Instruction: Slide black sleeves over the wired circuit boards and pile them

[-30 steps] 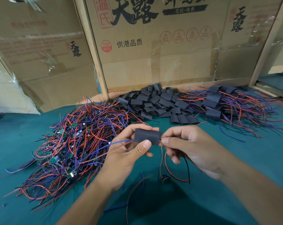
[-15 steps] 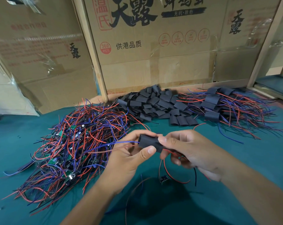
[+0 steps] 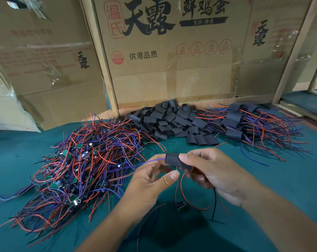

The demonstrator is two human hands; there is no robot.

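Sleeve (image 3: 177, 161) (black) pinched by right hand (image 3: 214, 171)

The flat black tubular sleeve (image 3: 177, 161) hid whatever sat inside it, the right hand (image 3: 211, 170) covered its far end, and the printed brown cardboard box (image 3: 172, 57) ran off the top edge.

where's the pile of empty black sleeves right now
In the head view, the pile of empty black sleeves lies centre-back against the cardboard box, between the unsleeved wired boards and the finished pile.
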